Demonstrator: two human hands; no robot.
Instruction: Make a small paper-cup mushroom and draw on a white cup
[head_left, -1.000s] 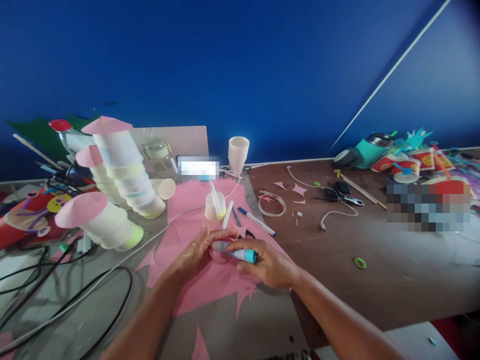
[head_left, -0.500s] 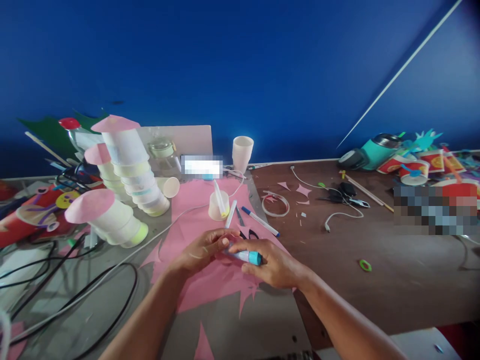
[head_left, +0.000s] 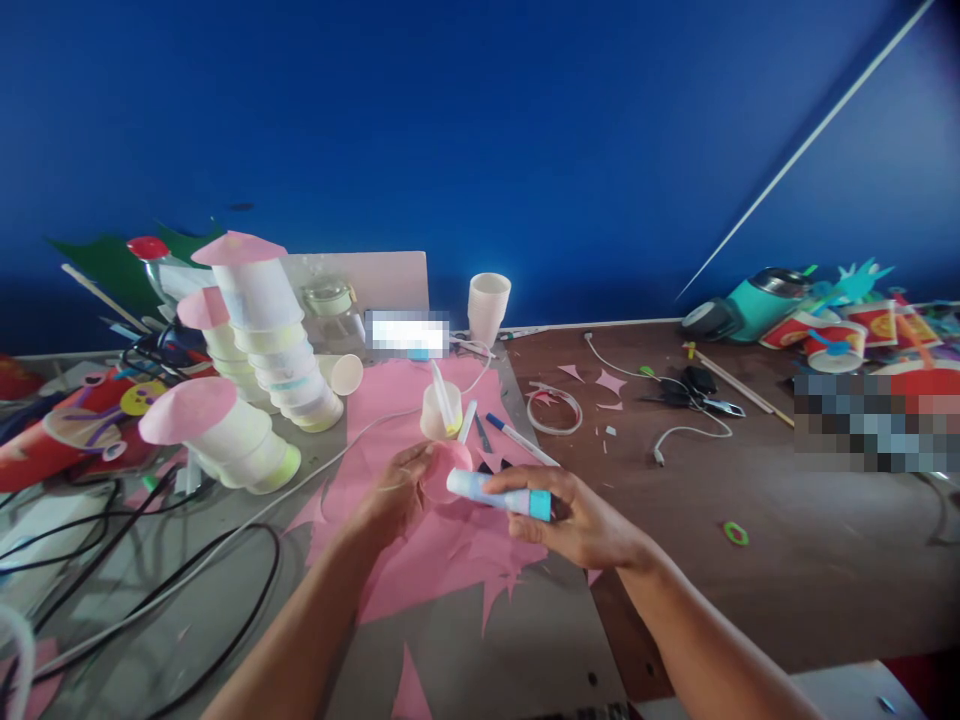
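My right hand [head_left: 586,520] grips a glue stick [head_left: 480,487] with a blue base, its whitish end pointing left. That end lies over or against a small round pink paper piece [head_left: 444,468]; whether they touch I cannot tell. The paper's left edge is pinched in my left hand [head_left: 403,498]. Under both hands spreads a larger cut pink sheet [head_left: 405,580]. Just beyond them a paper cup [head_left: 433,412] stands with a white, yellow-tipped marker [head_left: 442,390] leaning in it. Dark scissors [head_left: 484,435] are partly hidden behind the right hand.
Stacked paper cups with pink cone tops [head_left: 274,330] stand at left, near black cables [head_left: 274,570]. A cup stack [head_left: 488,310] is by the blue wall. A blue-capped marker [head_left: 517,437], white cable [head_left: 697,450], paper scraps [head_left: 610,382] and teal bottle [head_left: 754,305] lie rightward.
My right hand has moved slightly right with the glue stick, which now shows more of its length. The round pink paper in my left hand has come into clearer view.
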